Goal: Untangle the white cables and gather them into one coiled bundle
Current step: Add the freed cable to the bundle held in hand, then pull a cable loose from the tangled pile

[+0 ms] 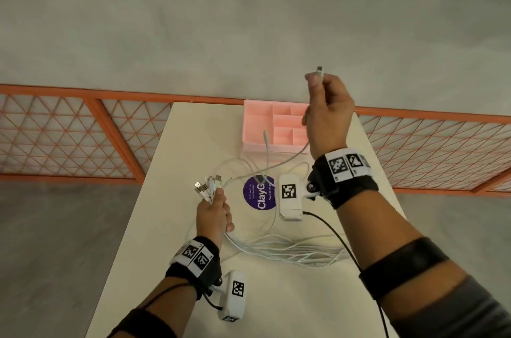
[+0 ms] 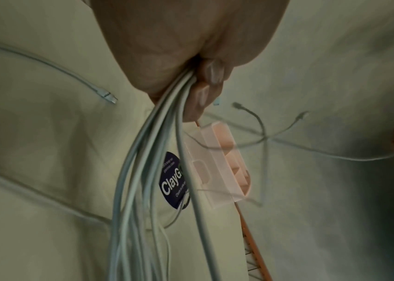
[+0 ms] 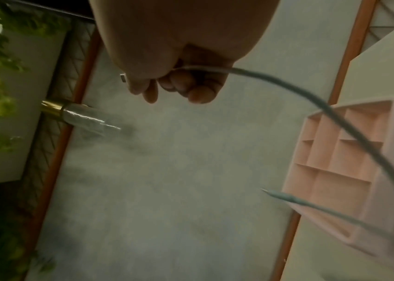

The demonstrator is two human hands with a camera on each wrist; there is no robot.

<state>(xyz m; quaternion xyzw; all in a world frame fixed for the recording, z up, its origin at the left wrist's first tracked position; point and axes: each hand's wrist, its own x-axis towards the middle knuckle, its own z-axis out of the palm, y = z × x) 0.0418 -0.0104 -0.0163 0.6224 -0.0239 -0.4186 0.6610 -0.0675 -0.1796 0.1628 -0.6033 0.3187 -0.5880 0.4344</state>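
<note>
Several white cables (image 1: 290, 252) lie in loose strands on the white table (image 1: 143, 241). My left hand (image 1: 214, 213) grips a bunch of them near their USB plugs (image 1: 207, 185), which fan out above the fist; the strands (image 2: 148, 171) trail down from my curled fingers (image 2: 211, 76). My right hand (image 1: 327, 113) is raised above the table's far end and pinches one cable end, its connector (image 1: 320, 70) sticking up past the thumb. That cable (image 3: 311, 98) runs back down toward the table. Another loose cable end (image 1: 266, 134) rises in front of the pink tray.
A pink compartment tray (image 1: 257, 127) stands at the table's far edge. A round purple sticker (image 1: 258, 194) sits mid-table. An orange mesh railing (image 1: 83, 141) runs behind the table. The grey floor (image 1: 55, 254) lies to the left.
</note>
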